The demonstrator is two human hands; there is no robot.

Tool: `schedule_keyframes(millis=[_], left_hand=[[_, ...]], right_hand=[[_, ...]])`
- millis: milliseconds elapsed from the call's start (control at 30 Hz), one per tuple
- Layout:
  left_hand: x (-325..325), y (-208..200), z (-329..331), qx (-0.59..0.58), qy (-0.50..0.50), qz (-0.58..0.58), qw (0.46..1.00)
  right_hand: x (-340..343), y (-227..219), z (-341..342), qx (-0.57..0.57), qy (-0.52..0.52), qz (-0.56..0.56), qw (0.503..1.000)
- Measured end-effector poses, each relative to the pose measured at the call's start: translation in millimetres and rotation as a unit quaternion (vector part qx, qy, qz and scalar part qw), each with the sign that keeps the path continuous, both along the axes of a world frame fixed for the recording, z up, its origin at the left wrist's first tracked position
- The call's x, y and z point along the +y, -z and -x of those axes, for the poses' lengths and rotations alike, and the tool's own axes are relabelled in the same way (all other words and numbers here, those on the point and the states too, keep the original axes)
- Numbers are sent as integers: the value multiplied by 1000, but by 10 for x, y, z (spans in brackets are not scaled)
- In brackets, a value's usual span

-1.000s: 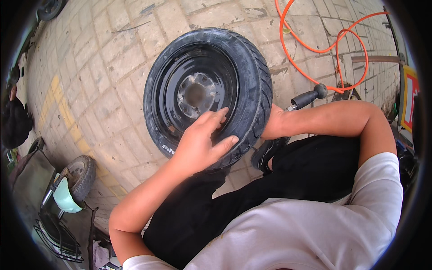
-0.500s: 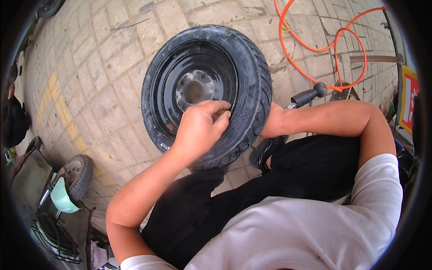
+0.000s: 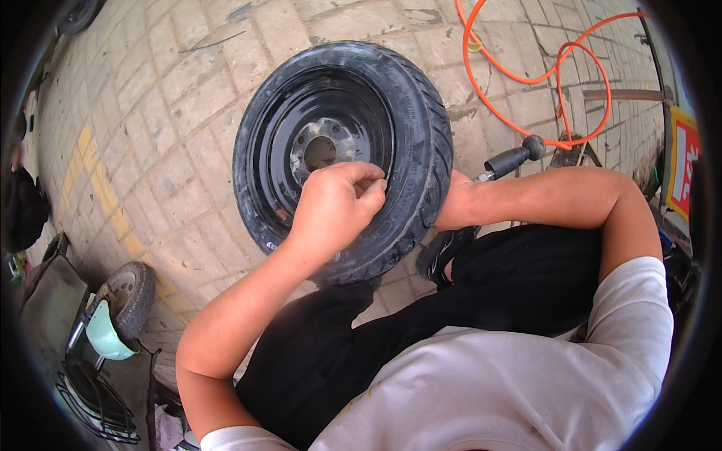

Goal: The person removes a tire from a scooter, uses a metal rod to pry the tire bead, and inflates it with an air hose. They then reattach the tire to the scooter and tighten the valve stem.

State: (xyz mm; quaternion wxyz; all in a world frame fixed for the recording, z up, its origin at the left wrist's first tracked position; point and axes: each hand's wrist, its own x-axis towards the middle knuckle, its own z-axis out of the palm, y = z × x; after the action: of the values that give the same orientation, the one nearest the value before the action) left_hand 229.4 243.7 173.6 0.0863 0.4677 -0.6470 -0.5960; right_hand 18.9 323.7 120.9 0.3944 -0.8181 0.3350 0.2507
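One car wheel (image 3: 338, 137), made up of one black tyre (image 3: 418, 146) on one glossy black steel rim (image 3: 288, 137), is tilted with its face upward in front of the person's two legs, over the brick paving (image 3: 210, 98). It has one round centre hole; the bolt holes about it cannot all be counted, as a hand covers part of the hub.

Two bare hands are at the wheel. The left hand (image 3: 331, 207) lies over the lower part of the rim, its thumb and fingertips drawn together at the rim's right edge beside the tyre; whether they pinch something small cannot be told. The right hand (image 3: 454, 204) is against the tread on the right, its fingers hidden behind the tyre, so their state cannot be told.

Near the right forearm is one black-handled tool (image 3: 511, 159) with a round knob, and beyond it one looped orange hose (image 3: 492, 64). One red-and-yellow sign (image 3: 683, 161) stands at the far right. At the lower left are one smaller wheel (image 3: 137, 293) and one mint-green curved shell (image 3: 107, 334) just beside it.
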Motion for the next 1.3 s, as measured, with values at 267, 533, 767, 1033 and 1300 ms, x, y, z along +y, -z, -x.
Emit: schedule_keyframes(millis=[267, 533, 767, 1033, 1300], left_hand=[[-45, -29, 28, -25, 20, -10, 999], [-91, -54, 53, -36, 24, -38, 998], [-96, -53, 54, -35, 23, -52, 998], [-98, -35, 49, -31, 22, -54, 998], [67, -154, -7, -19, 103, 102, 989]], right_hand=[[30, 34, 7, -20, 8, 25, 999], [15, 25, 7, -10, 10, 11, 1000], [13, 17, 5, 3, -2, 2, 1000], [-26, -35, -12, -13, 3, 14, 1000], [34, 59, 14, -37, 47, 30, 998]])
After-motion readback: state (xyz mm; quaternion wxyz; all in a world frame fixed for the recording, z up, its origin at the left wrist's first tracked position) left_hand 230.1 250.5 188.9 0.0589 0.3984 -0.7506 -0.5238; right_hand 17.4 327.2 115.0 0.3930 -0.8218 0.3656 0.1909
